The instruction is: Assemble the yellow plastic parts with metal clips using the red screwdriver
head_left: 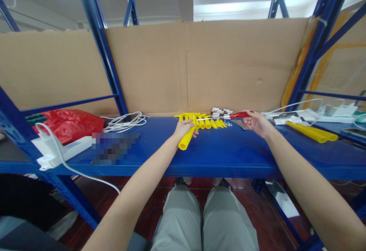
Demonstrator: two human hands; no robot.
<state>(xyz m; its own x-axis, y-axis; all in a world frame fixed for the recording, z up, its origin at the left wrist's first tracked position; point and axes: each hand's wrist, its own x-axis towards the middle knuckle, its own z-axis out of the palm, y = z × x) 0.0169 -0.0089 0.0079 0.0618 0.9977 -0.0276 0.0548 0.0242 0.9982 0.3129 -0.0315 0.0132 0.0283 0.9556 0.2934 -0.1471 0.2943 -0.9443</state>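
My left hand (182, 130) is closed around a yellow plastic tube (187, 139), whose open round end points toward me. In my right hand (258, 124) is a screwdriver (239, 114) with a red handle. Its metal shaft points left, and the tip reaches the upper part of the held tube; whether it touches a screw there is too small to tell. Just behind and right of the tube lie several more yellow tubular pieces (202, 123) in a row. Small yellow wedge-like pieces (219, 123) and tiny light-coloured bits (228, 123) lie beside them.
Black-and-white small parts (220, 111) are piled by the cardboard panel (234, 64). Two long yellow tubes (307, 131) lie at the right of the blue shelf (223, 152). To the left are a red plastic bag (73, 123), coiled white cable (126, 122) and a power strip (76, 147).
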